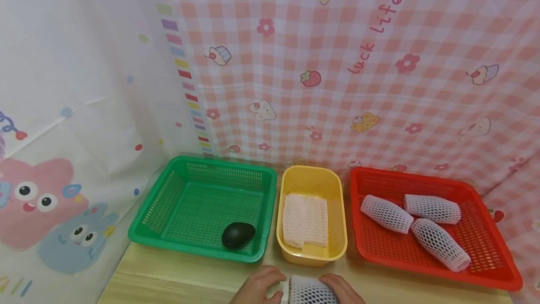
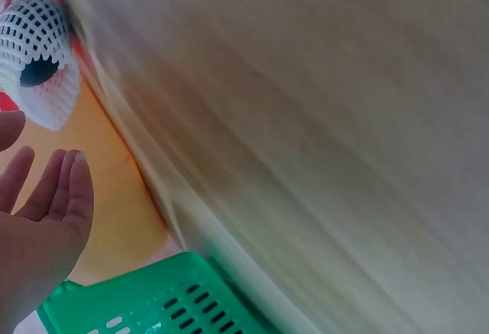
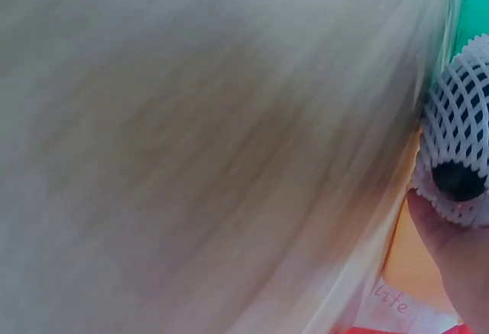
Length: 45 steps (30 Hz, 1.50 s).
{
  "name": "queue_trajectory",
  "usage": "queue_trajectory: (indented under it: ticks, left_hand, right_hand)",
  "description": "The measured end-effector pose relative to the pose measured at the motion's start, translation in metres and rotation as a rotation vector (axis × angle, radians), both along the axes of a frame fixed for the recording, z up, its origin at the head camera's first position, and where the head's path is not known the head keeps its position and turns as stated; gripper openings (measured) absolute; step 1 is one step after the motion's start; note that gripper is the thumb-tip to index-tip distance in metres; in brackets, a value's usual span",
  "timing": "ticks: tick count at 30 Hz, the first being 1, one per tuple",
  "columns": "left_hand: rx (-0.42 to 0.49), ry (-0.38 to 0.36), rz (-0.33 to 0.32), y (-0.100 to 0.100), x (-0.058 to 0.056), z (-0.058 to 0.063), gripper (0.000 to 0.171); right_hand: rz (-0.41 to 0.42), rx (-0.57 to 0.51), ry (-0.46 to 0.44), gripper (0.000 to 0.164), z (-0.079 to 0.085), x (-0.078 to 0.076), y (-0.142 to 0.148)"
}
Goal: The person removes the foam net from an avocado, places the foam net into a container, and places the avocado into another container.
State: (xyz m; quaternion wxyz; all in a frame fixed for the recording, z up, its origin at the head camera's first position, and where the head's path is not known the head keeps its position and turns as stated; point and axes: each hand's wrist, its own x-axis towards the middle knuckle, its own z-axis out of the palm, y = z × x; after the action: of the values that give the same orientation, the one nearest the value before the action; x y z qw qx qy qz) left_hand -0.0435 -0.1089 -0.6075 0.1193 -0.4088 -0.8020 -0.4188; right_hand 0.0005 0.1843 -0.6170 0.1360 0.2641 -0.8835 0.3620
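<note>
The left hand [image 1: 262, 287] has its thumb and fingers parted, the fingers loosely extended side by side, with a gap between them and the netted fruit [image 1: 311, 292]. The right hand [image 1: 342, 290] holds that fruit, its fingers along the right side and its thumb against one end of the white foam net, where a dark tip shows. The netted fruit is between the two hands, on the near side of the yellow basket [image 1: 310, 261].

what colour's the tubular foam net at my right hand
The foam net is white, clearest in the right wrist view.
</note>
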Motion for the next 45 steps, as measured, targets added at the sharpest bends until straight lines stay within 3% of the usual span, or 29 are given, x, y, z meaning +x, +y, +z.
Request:
queue_trajectory:
  ticks: [4,6,12,14,17,21,25,28,31,32,35,38,42,45]
  left_hand:
    - [-0.084,-0.114,-0.021,0.002,0.001,0.005,0.021]
    - [-0.133,-0.178,-0.036,0.004,0.002,0.013,0.018]
    - [-0.233,-0.305,-0.089,0.007,0.0,0.02,0.017]
    - [-0.237,-0.321,-0.111,0.008,-0.001,0.018,0.019]
    - [-0.221,-0.416,-0.119,0.009,-0.002,0.017,0.02]
    - [-0.188,-0.51,-0.08,0.01,-0.002,0.02,0.018]
    - [-0.196,-0.488,-0.103,0.008,-0.004,0.017,0.02]
    - [-0.198,-0.435,-0.151,0.007,-0.008,-0.005,0.028]
    - [-0.171,-0.394,-0.181,0.008,-0.008,-0.009,0.035]
    - [-0.152,-0.361,-0.19,0.008,-0.009,-0.016,0.034]
    - [-0.087,-0.338,-0.21,0.01,-0.008,-0.019,0.035]
    - [-0.052,-0.276,-0.227,0.011,-0.009,-0.042,0.04]
    - [-0.081,-0.263,-0.235,0.011,-0.009,-0.049,0.045]
    - [-0.107,-0.299,-0.232,0.011,-0.009,-0.048,0.046]
  right_hand:
    - [-0.037,0.004,-0.068,0.062,0.002,0.003,0.001]
    - [-0.047,0.001,-0.139,0.056,0.005,0.005,0.002]
    - [0.03,-0.029,-0.308,0.045,0.012,0.009,0.008]
    - [0.055,-0.061,-0.302,0.047,0.01,0.009,0.009]
    - [0.064,-0.117,-0.27,0.05,0.006,0.008,0.01]
    - [0.063,-0.161,-0.235,0.052,0.0,0.005,0.009]
    - [0.074,-0.176,-0.21,0.049,-0.002,0.002,0.009]
    - [0.075,-0.185,-0.197,0.045,-0.001,0.001,0.009]
    - [0.075,-0.186,-0.269,0.038,0.004,0.001,0.009]
    - [0.077,-0.189,-0.304,0.037,0.006,0.001,0.009]
    - [0.098,-0.206,-0.433,0.034,0.011,0.001,0.012]
    - [0.12,-0.233,-0.503,0.032,0.012,0.0,0.014]
    - [0.129,-0.24,-0.565,0.033,0.015,-0.002,0.014]
    - [0.119,-0.25,-0.643,0.036,0.019,-0.004,0.013]
